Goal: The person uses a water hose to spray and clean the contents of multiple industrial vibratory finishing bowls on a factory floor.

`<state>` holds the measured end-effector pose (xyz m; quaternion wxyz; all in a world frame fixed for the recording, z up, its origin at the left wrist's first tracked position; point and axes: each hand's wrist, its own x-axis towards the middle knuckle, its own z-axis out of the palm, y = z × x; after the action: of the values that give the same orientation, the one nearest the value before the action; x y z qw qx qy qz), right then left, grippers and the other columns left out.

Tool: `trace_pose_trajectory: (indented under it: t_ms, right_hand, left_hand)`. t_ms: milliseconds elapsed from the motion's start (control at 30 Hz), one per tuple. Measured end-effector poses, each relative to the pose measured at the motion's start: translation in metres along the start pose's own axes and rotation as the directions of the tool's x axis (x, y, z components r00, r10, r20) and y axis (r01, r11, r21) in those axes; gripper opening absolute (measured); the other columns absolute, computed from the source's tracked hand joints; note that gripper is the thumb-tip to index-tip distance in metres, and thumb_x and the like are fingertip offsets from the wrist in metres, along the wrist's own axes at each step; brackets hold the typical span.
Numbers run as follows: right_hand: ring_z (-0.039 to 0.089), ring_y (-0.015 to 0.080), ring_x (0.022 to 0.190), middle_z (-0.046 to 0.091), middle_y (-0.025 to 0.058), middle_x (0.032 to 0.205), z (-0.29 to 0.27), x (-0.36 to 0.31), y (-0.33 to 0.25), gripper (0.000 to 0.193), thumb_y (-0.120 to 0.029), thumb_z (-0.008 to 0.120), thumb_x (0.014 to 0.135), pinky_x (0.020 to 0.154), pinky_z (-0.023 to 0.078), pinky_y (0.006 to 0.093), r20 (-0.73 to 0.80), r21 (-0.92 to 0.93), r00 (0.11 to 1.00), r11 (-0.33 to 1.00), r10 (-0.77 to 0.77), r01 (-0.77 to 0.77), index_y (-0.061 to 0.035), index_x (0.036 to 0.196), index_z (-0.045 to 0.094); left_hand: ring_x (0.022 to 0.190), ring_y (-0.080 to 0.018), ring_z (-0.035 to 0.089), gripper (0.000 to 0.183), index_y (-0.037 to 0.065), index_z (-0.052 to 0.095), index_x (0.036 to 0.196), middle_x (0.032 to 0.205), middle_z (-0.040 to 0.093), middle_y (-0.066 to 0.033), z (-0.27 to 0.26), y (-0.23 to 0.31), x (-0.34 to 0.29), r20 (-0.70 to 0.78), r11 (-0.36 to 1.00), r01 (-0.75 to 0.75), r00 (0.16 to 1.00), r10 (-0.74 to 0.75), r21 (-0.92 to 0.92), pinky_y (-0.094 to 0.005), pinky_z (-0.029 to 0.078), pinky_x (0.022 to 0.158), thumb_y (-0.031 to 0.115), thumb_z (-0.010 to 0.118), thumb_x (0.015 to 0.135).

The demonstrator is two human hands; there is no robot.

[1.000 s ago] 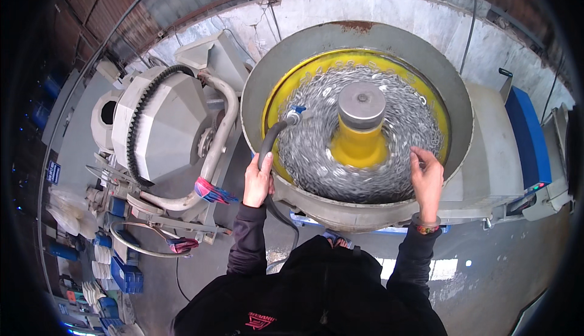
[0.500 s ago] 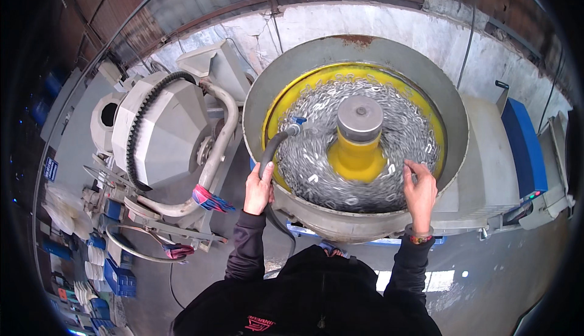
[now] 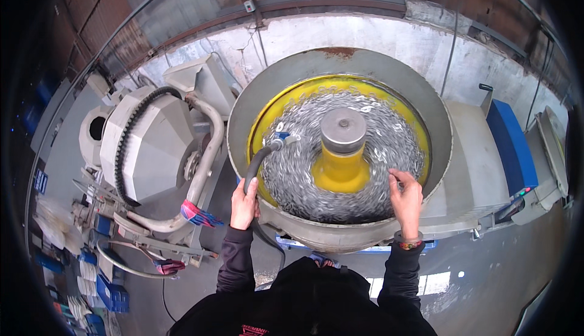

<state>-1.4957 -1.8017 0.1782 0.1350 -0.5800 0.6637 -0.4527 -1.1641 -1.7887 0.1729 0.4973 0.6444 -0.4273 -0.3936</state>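
A dark hose [image 3: 258, 162] is gripped in my left hand [image 3: 244, 205] at the tub's near left rim. Its end carries a metal valve with a blue lever [image 3: 282, 136], held over the parts. Many small silvery metal links [image 3: 292, 181], blurred by motion, fill the yellow-lined round tub [image 3: 401, 68] around its central post [image 3: 344, 130]. My right hand [image 3: 406, 201] hovers over the near right side of the tub, above the links. Its thumb and fingers are pinched together; whatever they may hold is too small to make out.
On the left stands a grey faceted drum machine [image 3: 155, 141] with a toothed ring and a bent pipe [image 3: 210, 147]. A blue-sided machine [image 3: 511, 144] is to the right. Blue crates [image 3: 112, 293] sit at the lower left, and a white wall [image 3: 292, 35] runs behind.
The whole view has shifted, so everything appears farther left and slightly lower. Both hands keep much the same places by the tub. The links look blurred by motion in both frames.
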Motion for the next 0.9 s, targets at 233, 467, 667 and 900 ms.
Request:
trace_pose_trajectory:
  t_ms: [233, 467, 667, 900]
  right_hand:
    - [0.054, 0.0182, 0.094, 0.05, 0.0091, 0.105, 0.003, -0.007, 0.014, 0.039, -0.001, 0.046, 0.088, 0.084, 0.045, 0.0315, -0.455, 0.549, 0.888, 0.808, 0.072, 0.215, -0.0016, 0.127, 0.042]
    - [0.048, 0.0187, 0.102, 0.044, 0.0091, 0.107, 0.002, -0.013, 0.008, 0.048, 0.003, 0.041, 0.087, 0.093, 0.04, 0.0339, -0.601, 0.52, 0.795, 0.797, 0.087, 0.306, 0.0001, 0.134, 0.029]
    - [0.047, 0.0176, 0.1, 0.044, 0.0084, 0.105, 0.004, -0.014, 0.01, 0.05, 0.006, 0.041, 0.085, 0.095, 0.039, 0.0337, -0.57, 0.507, 0.82, 0.811, 0.062, 0.291, -0.0006, 0.133, 0.031]
    - [0.047, 0.0163, 0.098, 0.042, 0.0069, 0.104, 0.004, -0.013, 0.014, 0.054, 0.01, 0.041, 0.08, 0.093, 0.038, 0.0315, -0.522, 0.484, 0.851, 0.841, 0.055, 0.242, -0.0024, 0.132, 0.036]
  left_hand:
    - [0.03, -0.0084, 0.035, 0.034, 0.003, 0.047, 0.098, 0.042, 0.034, 0.0018, -0.001, 0.001, 0.0, -0.003, 0.999, 0.024, 1.0, -0.024, -0.027, -0.0246, 0.033, 0.03, 0.036, 0.049, 0.091]
    - [0.032, -0.0076, 0.034, 0.034, 0.004, 0.046, 0.095, 0.046, 0.032, 0.0029, 0.003, 0.001, 0.002, 0.009, 1.0, 0.003, 1.0, -0.003, -0.015, -0.0236, 0.033, 0.031, 0.038, 0.048, 0.091]
    - [0.031, -0.0077, 0.033, 0.035, 0.004, 0.047, 0.1, 0.044, 0.032, 0.0031, -0.001, -0.002, 0.003, 0.022, 1.0, 0.011, 1.0, -0.01, -0.028, -0.0236, 0.032, 0.031, 0.037, 0.049, 0.091]
    - [0.035, -0.0056, 0.033, 0.035, 0.005, 0.046, 0.098, 0.053, 0.032, 0.0043, 0.002, 0.001, 0.001, 0.029, 1.0, -0.004, 1.0, 0.005, -0.014, -0.0217, 0.03, 0.031, 0.039, 0.049, 0.09]
